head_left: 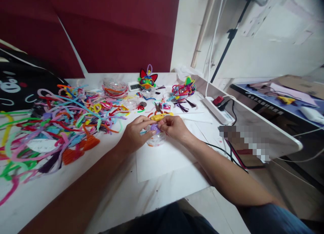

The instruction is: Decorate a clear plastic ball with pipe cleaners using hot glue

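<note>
Near the middle of the table, my left hand [135,134] and my right hand [174,126] meet over a purple pipe-cleaner coil [154,127]. Thumb and fingers of the left hand close on the coil's left side. Opposite, the right fingertips pinch its edge. Just beneath sits a clear plastic ball [158,140], partly covered by the hands, with orange bits showing low inside it. A yellow-handled tool [157,117] lies right behind my fingertips; its kind is partly hidden. Beyond it are the dark jaws of pliers [158,107]. White paper [162,166] lies under the work.
A big heap of pipe cleaners [63,126] spreads over the left side. At the back stand clear bowls [115,88], a small digital timer [133,86] and two colourful pipe-cleaner figures, one eared [147,80], one fish-like [183,89]. A power strip [219,111] borders the right.
</note>
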A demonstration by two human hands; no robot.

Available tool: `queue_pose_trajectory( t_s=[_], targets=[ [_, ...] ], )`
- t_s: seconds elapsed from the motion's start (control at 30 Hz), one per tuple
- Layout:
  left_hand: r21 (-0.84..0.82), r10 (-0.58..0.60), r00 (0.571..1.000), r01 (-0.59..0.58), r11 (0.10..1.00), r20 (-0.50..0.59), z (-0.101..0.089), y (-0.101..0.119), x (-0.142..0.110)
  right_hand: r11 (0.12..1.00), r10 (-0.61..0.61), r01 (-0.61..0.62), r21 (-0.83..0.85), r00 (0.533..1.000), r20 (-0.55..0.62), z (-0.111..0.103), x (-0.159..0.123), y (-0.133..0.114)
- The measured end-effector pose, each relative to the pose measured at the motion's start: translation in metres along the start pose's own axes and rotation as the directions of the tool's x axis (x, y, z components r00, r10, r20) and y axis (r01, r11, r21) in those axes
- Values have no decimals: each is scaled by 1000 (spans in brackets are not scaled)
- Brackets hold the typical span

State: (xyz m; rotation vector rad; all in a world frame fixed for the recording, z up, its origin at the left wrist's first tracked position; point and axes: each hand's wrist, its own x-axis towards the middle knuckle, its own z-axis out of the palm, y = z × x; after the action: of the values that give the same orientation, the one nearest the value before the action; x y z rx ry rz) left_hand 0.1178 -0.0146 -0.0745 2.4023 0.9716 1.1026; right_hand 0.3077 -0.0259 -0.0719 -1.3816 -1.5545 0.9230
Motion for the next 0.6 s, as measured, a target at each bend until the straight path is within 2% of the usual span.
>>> queue_pose_trajectory(
  t_s=[0.4, 0.6],
  targets=[
    [45, 83, 996, -84, 995, 15, 2, 0, -1, 959, -110, 102, -265, 994, -14, -2, -10, -15],
    [23, 79, 997, -79, 997, 7, 5, -4, -2, 919, -161, 147, -366, 987, -9, -1, -13, -15]
  ],
)
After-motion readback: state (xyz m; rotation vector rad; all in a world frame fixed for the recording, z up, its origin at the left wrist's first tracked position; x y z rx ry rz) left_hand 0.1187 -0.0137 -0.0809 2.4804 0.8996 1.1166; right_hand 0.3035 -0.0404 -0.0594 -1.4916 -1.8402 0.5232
